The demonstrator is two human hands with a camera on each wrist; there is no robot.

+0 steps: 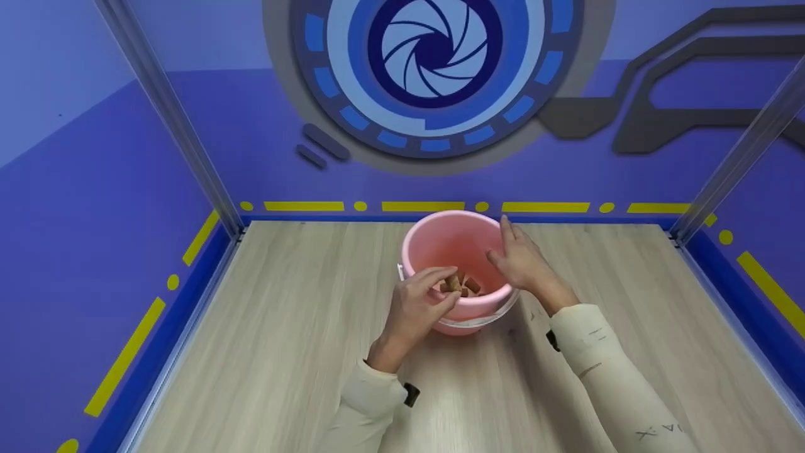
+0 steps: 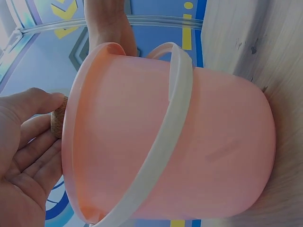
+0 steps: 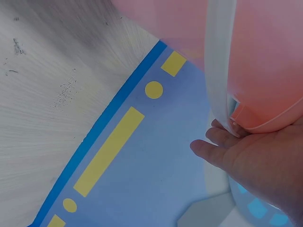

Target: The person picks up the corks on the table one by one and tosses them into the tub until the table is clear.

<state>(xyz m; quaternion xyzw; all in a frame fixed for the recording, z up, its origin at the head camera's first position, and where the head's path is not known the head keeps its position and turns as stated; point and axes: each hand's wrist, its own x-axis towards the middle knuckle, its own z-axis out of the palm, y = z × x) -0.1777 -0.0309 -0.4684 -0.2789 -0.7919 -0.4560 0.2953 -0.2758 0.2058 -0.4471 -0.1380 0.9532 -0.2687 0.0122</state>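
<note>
A pink bucket (image 1: 434, 242) stands upright on the wooden tabletop, with several brown corks (image 1: 471, 287) lying inside. My left hand (image 1: 415, 301) is at the near left of its rim. In the left wrist view, the thumb and fingers pinch one cork (image 2: 57, 118) by its ends, just above the bucket's mouth. At the right side, my right hand (image 1: 525, 259) holds the rim, its thumb on the inner side and the fingers outside. The right wrist view shows those fingers beside the end of the white handle (image 3: 220, 61), partly hidden by the bucket.
The bucket's handle hangs down on the near side. Beneath the bucket is a pale wood-grain tabletop (image 1: 302, 327). A blue-purple back wall (image 1: 220, 138) with a round printed design rises behind it, and side panels with metal posts (image 1: 170, 107) border the table left and right.
</note>
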